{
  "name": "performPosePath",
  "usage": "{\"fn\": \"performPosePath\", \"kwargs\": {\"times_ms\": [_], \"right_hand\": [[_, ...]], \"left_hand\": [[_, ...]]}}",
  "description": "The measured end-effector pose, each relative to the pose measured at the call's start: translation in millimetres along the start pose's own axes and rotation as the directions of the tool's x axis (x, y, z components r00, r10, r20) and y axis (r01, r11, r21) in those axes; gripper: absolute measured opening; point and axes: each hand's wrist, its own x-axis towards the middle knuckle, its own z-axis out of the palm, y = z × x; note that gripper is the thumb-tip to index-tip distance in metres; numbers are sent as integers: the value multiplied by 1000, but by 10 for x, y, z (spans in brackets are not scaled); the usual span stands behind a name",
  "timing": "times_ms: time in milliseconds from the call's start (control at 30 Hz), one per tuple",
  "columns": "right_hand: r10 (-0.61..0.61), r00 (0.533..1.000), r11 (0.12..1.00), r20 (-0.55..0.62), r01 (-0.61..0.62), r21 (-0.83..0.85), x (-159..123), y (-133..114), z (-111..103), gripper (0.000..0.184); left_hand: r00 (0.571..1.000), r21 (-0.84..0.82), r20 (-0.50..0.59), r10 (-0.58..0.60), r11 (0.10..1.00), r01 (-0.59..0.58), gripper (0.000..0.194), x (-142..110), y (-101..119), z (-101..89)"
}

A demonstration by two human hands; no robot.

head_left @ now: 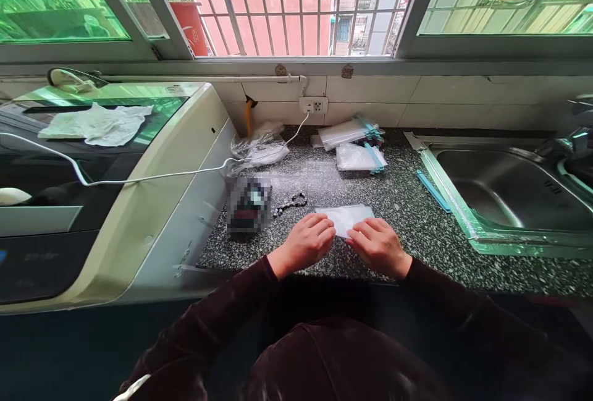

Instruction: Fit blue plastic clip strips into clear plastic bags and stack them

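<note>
A small clear plastic bag [345, 216] lies flat on the speckled dark counter [407, 215]. My left hand [306, 243] pinches its near left edge with curled fingers. My right hand [377, 245] grips the near right edge the same way. Just left of the bag a short string of dark beads [290, 204] lies on the counter, beside a blurred dark object [249, 204].
A washing machine [115, 203] with a white cloth [97, 124] on its lid fills the left. A steel sink [509, 194] sits at the right. Stacks of clear bags with teal strips [356, 144] lie near the back wall, below a socket [313, 105] with a white cable.
</note>
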Motion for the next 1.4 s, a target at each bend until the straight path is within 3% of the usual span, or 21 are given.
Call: {"fn": "performPosePath", "kwargs": {"times_ms": [100,233,333,433,600,700,900,1033,1200,1300,1400], "right_hand": [[29,999,999,-19,-28,36,33,31,-67,18],[105,993,984,-48,-97,153,-65,109,-173,16],[152,987,954,-47,-134,267,-154,157,-248,15],[190,981,907,-44,-158,390,-121,198,-334,11],[274,961,814,-22,-220,538,229,190,-416,18],[312,950,742,29,-262,617,369,149,-355,23],[555,832,588,6,-397,705,210,173,-193,30],[572,811,495,123,-461,737,167,244,-215,30],[630,753,337,188,-484,807,329,292,-298,34],[656,730,308,192,-492,814,390,264,-303,32],[674,719,297,169,-473,830,381,224,-275,31]], "left_hand": [[981,-84,-143,-132,989,121,13,64,-1,-124],[909,-213,-271,-318,940,265,14,121,-105,-298],[882,-239,-310,-355,927,289,15,179,-189,-408],[895,-217,-320,-310,944,250,15,287,-216,-481],[960,-176,-230,-159,977,120,19,573,-122,-523],[973,-195,-188,-134,976,97,19,681,-97,-551],[960,-301,-74,-270,924,236,21,567,-292,-582],[939,-424,19,-343,848,318,21,530,-359,-523],[931,-490,180,-317,792,364,15,647,-297,-502],[918,-505,198,-344,766,397,18,682,-247,-487],[902,-542,148,-405,730,417,15,684,-191,-445]]}}
